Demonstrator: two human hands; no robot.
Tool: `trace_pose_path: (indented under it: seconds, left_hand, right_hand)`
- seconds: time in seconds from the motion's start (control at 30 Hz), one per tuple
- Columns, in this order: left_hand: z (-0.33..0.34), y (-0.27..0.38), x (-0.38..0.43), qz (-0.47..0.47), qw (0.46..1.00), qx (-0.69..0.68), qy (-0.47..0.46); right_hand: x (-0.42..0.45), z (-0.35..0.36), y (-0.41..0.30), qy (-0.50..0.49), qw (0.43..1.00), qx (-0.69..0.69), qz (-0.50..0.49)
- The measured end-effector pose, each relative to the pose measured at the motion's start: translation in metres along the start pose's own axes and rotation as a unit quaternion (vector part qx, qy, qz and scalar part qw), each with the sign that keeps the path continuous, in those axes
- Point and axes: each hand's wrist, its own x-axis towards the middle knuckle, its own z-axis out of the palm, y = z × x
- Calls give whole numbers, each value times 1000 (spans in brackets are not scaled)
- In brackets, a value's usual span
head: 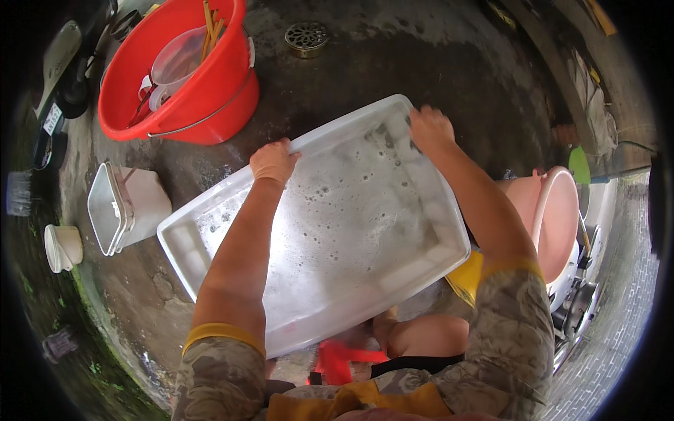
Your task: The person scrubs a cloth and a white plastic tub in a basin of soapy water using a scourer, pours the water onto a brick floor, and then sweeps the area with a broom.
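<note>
In front of me a large, shallow white rectangular plastic tub (171, 227) stands at an angle on the wet floor. Cloudy, soapy water (337, 210) with scattered bubbles covers its bottom, and bright glare lies on the left part. My left hand (274, 160) grips the tub's far long rim, fingers curled over the outside. At the far right corner, my right hand (433, 129) is closed over the rim, slightly blurred; some of its fingers are hidden.
Beyond the tub, a red plastic bucket (226, 118) holds a clear container (176, 63) and wooden sticks. White plastic containers (145, 197) lie on the left. A metal floor drain cover (306, 37) is further off. On the right are a pink bucket (558, 226) and several pans (582, 310).
</note>
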Motion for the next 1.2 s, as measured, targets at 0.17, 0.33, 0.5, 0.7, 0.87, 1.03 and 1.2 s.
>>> trace_pose_path:
  seconds: [0.17,0.33,0.5,0.7,0.87,1.03,1.2]
  left_hand:
    - [0,-6,-2,16,1000,-10,11]
    - [5,-2,-1,9,1000,-20,18]
    - [1,-5,0,6,1000,-7,20]
    - [7,0,-3,-7,1000,2,21]
    - [6,1,-2,2,1000,1,30]
    - [9,-3,-5,-8,999,-7,39]
    - [13,-4,-7,10,998,16,57]
  right_hand:
    - [7,3,-8,37,999,-1,13]
    - [-15,-2,1,-32,997,-64,-32]
    - [17,-3,-12,65,997,-32,-14]
    - [-35,-4,2,-77,993,-80,-45]
    - [12,-2,-14,72,995,-51,-38]
    - [-15,12,-3,-63,997,-49,-15]
    - [2,2,-4,-50,994,55,83]
